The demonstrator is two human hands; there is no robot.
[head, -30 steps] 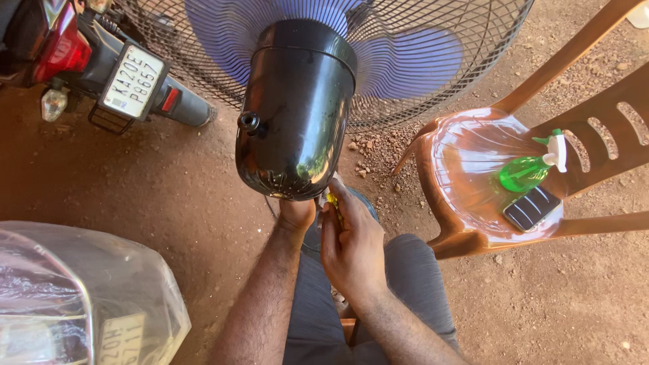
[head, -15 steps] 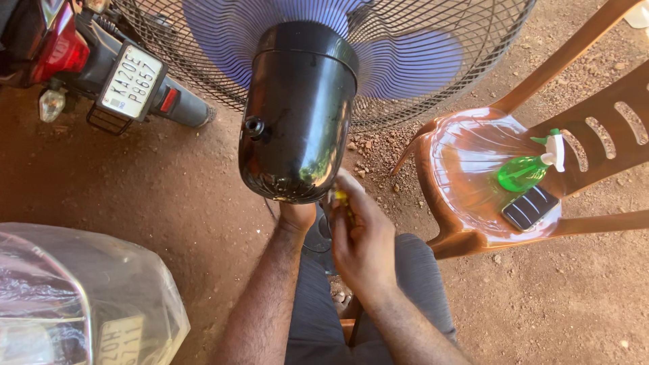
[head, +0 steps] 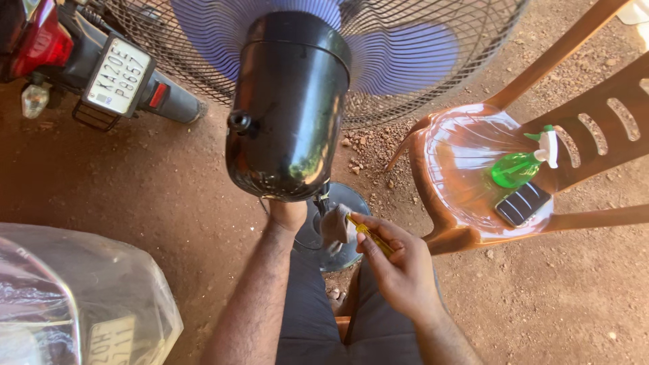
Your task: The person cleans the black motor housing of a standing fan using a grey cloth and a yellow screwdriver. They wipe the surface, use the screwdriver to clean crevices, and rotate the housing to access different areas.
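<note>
The right hand (head: 400, 269) pinches a thin yellow-handled screwdriver (head: 368, 233), tip pointing up-left toward the glossy black fan motor housing (head: 289, 108); the left hand (head: 287, 213), mostly hidden, seemingly grips beneath it.

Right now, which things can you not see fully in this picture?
- Head view: the left hand fingers are hidden under the black motor housing.
- The yellow tool tip is covered by a grey cloth.
- The chair back is cut off by the right edge.
</note>
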